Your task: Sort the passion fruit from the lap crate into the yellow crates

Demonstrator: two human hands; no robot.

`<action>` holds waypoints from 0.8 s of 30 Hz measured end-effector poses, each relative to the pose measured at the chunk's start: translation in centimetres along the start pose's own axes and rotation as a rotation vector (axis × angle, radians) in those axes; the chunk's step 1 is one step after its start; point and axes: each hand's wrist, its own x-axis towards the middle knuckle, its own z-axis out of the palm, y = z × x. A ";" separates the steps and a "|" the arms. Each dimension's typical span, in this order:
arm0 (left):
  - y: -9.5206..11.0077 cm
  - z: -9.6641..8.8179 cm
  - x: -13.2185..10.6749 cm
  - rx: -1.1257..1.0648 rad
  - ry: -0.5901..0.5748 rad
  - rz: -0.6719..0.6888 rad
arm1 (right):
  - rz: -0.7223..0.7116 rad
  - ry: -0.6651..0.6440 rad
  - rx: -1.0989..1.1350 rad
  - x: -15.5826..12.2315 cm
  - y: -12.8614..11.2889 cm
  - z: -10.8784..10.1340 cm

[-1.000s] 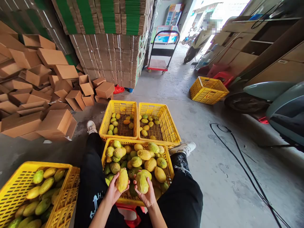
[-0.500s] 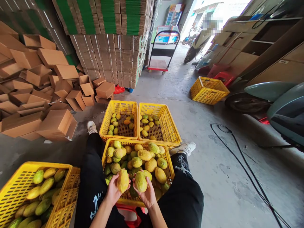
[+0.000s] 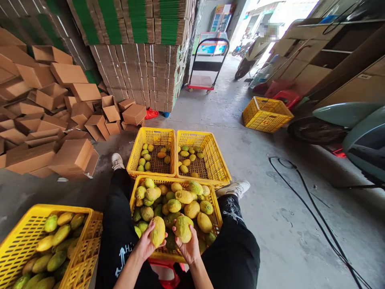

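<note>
My left hand (image 3: pixel 146 243) is wrapped around a yellow papaya (image 3: pixel 158 231), held upright above the near crate. A greener, rounder papaya (image 3: pixel 183 228) sits in my right hand (image 3: pixel 190 245), its fingers closed round the sides. Both fruits are a short way apart, over the yellow plastic crate (image 3: pixel 219 214) between my legs. That crate is heaped with yellow and green papayas (image 3: pixel 191 209). Just beyond it stand two more yellow crates side by side, the left crate (image 3: pixel 130 160) and the right crate (image 3: pixel 222 164), each with some smaller papayas on the bottom.
At my left another yellow crate (image 3: pixel 18 228) is full of long papayas. Folded cartons (image 3: pixel 72 154) pile up at the left, beside stacked cardboard (image 3: pixel 135 72). Ahead stands a hand trolley (image 3: pixel 204 80). Rightward are a yellow crate (image 3: pixel 266 116), a black cable (image 3: pixel 313 204) and a scooter (image 3: pixel 363 140).
Both papayas have turned a little in my hands. The right one is tilted and slightly higher. The whole view has shifted slightly.
</note>
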 end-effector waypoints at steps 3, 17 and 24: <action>0.0 0.5 -0.2 0.029 0.014 0.008 | -0.014 0.015 -0.029 0.2 0.1 -0.1; 0.3 0.3 -0.2 -0.136 -0.173 0.047 | 0.082 0.014 -0.015 -0.1 -0.2 0.2; 0.4 -0.1 0.3 -0.176 -0.083 0.049 | 0.053 -0.040 -0.022 0.2 -0.1 0.2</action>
